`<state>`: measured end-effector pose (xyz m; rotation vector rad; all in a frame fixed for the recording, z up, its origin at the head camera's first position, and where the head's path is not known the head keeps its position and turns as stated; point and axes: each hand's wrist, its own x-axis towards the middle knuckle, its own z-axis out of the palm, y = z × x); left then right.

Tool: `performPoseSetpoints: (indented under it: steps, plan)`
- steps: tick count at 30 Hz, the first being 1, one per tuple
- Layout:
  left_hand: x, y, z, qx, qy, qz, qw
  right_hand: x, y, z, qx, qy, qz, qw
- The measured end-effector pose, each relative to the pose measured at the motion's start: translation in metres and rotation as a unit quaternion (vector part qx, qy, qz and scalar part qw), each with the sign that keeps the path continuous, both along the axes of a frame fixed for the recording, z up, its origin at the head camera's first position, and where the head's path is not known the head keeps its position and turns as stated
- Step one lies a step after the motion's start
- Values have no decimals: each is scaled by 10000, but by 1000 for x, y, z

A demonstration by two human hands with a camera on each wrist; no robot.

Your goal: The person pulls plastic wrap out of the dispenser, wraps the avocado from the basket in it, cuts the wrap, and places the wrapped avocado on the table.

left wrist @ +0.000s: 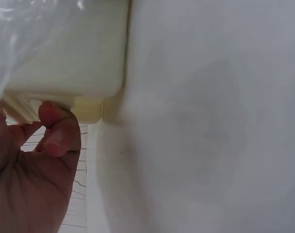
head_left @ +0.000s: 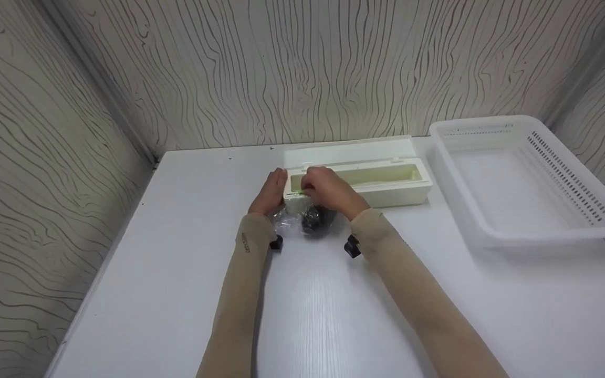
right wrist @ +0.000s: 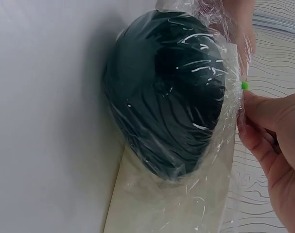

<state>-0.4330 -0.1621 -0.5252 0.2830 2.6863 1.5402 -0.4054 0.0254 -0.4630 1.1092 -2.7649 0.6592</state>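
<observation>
Right hand (head_left: 331, 190) pinched clear film (head_left: 283, 222) at the rim of the cream box (head_left: 402, 194) on the desk (head_left: 313, 325); left hand (head_left: 269, 195) touched its end, grip unclear, while the film, wrapping a dark rounded object (right wrist: 162, 92) just in front, seemed light, limp, best held by an edge.

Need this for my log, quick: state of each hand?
Left hand: against the white box; grip can't be told.
Right hand: closed, pinching clear plastic film.
</observation>
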Motion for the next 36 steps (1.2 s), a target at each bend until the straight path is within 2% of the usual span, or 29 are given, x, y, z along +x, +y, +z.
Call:
performPoseSetpoints:
  steps: [11, 18, 28, 36]
  plan:
    - [2, -1, 1, 98, -502, 142, 9986, 0, -15, -2, -2, 38, -62, 10000]
    - [1, -1, 2, -158, -409, 19, 9990, 2, -19, -3, -17, 95, 1, 10000]
    - [1, -2, 6, -232, -661, 117, 9975, 4, -29, 0, 5, 172, -151, 9997]
    - [3, -1, 5, -182, -599, 92, 9980, 7, -25, 0, -327, 5, -231, 9992]
